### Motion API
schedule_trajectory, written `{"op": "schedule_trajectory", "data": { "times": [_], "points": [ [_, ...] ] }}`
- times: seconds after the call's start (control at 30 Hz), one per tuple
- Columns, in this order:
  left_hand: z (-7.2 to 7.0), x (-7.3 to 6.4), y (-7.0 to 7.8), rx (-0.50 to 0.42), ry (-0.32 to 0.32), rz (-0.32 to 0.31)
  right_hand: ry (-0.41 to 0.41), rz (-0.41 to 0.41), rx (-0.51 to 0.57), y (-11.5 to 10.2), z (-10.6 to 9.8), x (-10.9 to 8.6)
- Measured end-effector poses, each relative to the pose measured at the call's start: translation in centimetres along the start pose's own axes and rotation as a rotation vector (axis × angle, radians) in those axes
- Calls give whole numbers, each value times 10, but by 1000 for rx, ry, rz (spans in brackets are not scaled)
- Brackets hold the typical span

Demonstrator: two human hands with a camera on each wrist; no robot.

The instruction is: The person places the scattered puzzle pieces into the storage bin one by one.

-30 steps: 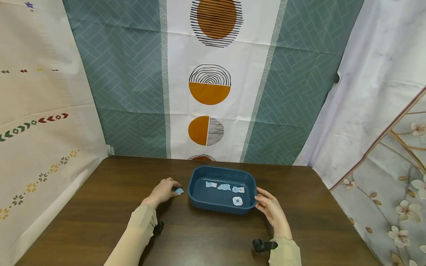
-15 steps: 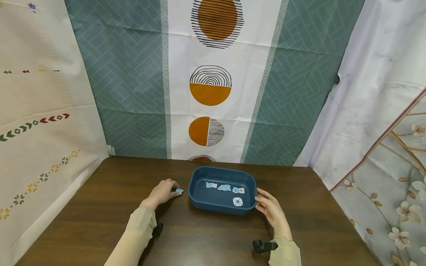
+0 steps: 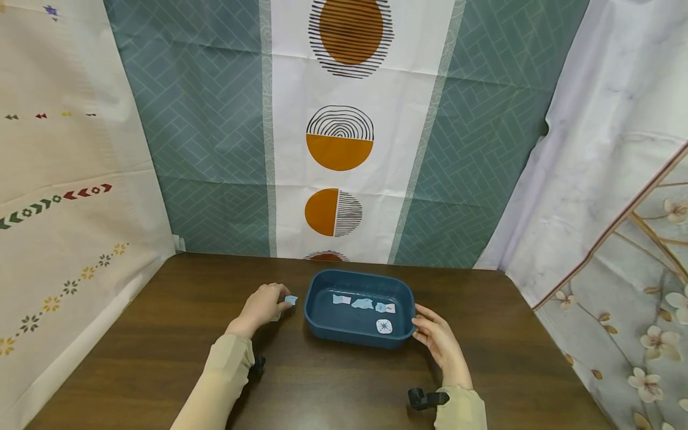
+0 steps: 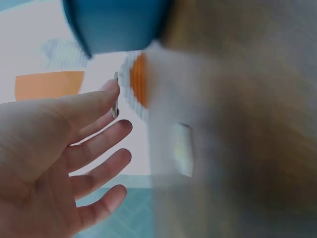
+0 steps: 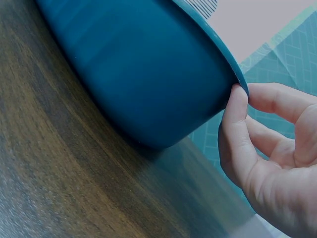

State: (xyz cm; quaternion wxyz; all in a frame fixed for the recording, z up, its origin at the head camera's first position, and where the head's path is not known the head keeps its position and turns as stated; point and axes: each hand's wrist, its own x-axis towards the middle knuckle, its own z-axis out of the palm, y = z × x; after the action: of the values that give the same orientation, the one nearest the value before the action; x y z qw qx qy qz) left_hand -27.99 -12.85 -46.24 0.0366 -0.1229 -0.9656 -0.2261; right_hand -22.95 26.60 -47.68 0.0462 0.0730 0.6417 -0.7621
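Observation:
My left hand (image 3: 262, 306) pinches a small flat light-blue piece (image 3: 291, 300) between thumb and index finger, left of a dark blue plastic tub (image 3: 346, 335). Edge-on, that piece (image 4: 116, 96) looks thin in the left wrist view, and the other fingers are spread loosely. Below the hand, another pale piece (image 4: 183, 149) lies on the table. My right hand (image 3: 438, 340) grips the tub's right end; in the right wrist view its thumb and fingers pinch the rim (image 5: 238, 82). Inside the tub lie a row of irregular light-blue and white pieces (image 3: 362, 303) and a white rounded piece (image 3: 384, 326) with a blue star.
The tub stands on a dark brown wooden table (image 3: 333, 382). Behind the table hangs a green and white patterned cloth (image 3: 215, 179), and more cloths hang at both sides. Each wrist carries a black camera mount (image 3: 427, 398).
My left hand has lifted slightly with the light-blue piece, moving it a little away from me. A pale piece on the table now shows beneath the hand. The right hand and tub stay put.

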Motion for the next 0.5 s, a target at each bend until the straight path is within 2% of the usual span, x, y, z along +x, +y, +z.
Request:
{"op": "schedule_trajectory", "data": {
  "times": [0.27,0.37,0.5],
  "points": [
    [-21,9,33,22,129,62,-11,2,-7,-1,0,-1],
    [-22,11,48,20,145,86,-6,-1,-12,-1,0,-1],
    [-16,15,67,10,125,113,2,-4,-13,-1,0,-1]
  ]
}}
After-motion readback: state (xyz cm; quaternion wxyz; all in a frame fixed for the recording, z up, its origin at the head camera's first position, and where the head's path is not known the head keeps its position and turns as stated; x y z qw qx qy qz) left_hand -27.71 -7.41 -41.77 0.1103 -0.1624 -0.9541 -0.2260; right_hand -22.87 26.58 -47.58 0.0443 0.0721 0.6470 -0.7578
